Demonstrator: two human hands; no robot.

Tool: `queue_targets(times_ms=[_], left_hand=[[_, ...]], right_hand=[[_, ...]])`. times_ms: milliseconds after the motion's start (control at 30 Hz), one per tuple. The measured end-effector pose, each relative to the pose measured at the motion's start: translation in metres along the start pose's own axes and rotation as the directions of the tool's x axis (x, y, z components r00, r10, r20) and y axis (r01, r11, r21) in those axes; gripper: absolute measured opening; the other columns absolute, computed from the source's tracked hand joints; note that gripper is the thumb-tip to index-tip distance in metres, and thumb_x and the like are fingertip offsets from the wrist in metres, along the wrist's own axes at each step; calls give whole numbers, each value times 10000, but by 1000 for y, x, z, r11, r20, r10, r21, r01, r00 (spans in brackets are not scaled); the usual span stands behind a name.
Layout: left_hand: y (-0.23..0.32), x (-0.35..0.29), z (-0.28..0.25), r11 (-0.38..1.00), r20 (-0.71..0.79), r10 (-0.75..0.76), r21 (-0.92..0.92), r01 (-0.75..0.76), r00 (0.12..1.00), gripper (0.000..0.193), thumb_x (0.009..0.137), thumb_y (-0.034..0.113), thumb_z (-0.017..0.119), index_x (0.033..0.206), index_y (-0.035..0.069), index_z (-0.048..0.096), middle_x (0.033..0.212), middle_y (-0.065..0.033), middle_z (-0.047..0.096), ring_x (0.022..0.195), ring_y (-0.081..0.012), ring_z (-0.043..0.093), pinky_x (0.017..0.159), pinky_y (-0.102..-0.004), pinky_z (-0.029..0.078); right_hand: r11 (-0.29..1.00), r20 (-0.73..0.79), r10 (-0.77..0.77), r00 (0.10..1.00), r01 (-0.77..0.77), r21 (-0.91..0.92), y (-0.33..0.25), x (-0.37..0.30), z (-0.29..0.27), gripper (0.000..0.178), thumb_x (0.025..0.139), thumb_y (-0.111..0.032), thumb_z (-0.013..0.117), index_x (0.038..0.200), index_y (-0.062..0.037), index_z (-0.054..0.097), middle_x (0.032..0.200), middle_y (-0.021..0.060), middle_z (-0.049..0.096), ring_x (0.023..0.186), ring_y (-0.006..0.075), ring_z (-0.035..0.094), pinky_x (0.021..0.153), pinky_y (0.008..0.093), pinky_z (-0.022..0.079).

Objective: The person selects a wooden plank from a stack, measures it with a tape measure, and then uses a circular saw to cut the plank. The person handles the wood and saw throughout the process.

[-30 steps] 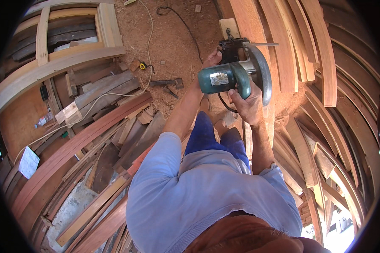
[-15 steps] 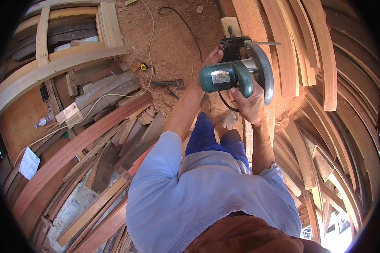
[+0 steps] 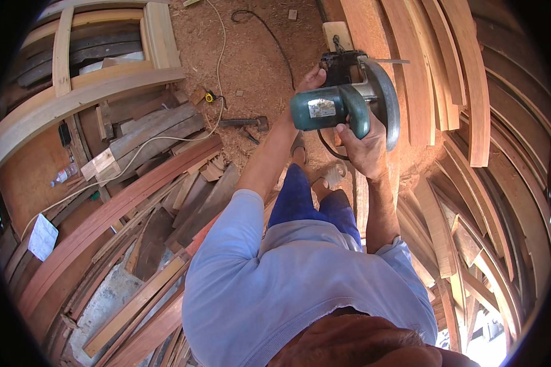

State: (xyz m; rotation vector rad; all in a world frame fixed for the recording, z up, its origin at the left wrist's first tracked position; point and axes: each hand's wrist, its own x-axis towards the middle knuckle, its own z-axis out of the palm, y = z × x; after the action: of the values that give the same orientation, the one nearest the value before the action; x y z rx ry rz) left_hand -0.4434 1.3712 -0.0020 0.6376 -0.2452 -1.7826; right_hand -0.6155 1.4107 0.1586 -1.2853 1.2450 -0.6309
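A circular saw [image 3: 317, 110] with a dark green motor housing and a grey rounded blade guard is held out in front of me. My right hand [image 3: 365, 144] is wrapped round its green rear handle, thumb on the near side. At the saw's left, my left hand [image 3: 313, 78] has its fingers curled at the edge of the black base; the motor hides part of that hand. Beneath and beyond the saw lies a long reddish plank [image 3: 364, 27], with a small pale wood block [image 3: 338, 37] just past the base. The blade's lower part is hidden.
Several curved-looking boards [image 3: 444, 79] lie to the right. A yellow tape measure [image 3: 210, 96] and a hammer [image 3: 245, 123] rest on the sawdust-covered floor at left. A pale cable [image 3: 219, 67] crosses the timber pile. A wooden frame [image 3: 86, 82] stands far left.
The saw and both hands sit very slightly further right and lower in the picture. The grip of each hand looks the same.
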Motion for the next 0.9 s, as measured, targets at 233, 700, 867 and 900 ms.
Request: queue_targets(times_ms=[233,700,867,900], left_hand=[[-2,15,-14,999,-29,12,-47,-14,999,368,999,321,707,1287,102,643,1150,-45,743,991,-160,742,843,-316,629],[24,25,-1,999,-45,3,-35,-5,999,352,1025,308,669,1305,99,625,1153,-38,736,966,-142,740,821,-297,631],[19,37,-15,999,-43,37,-23,-38,998,344,1023,323,666,1279,95,634,1146,-45,737,953,-142,742,796,-290,632],[19,38,-12,999,-21,15,-38,-16,1000,330,1028,301,662,1285,96,633,1158,-37,735,975,-143,733,819,-296,623]], right_hand=[[1000,3,-1,1000,1,18,-2,10,1,260,900,-104,719,1130,2,659,817,18,611,773,100,568,722,290,497],[997,-9,13,1000,-12,82,-8,32,6,205,911,-91,717,1078,9,653,830,6,606,780,93,562,724,277,492],[1000,2,0,1000,0,2,-15,39,5,227,906,-89,722,1095,16,655,869,35,639,810,115,587,752,296,504],[1000,-4,24,1000,-24,-20,-17,38,2,243,903,-88,724,1112,19,658,890,48,658,828,127,603,771,306,513]])
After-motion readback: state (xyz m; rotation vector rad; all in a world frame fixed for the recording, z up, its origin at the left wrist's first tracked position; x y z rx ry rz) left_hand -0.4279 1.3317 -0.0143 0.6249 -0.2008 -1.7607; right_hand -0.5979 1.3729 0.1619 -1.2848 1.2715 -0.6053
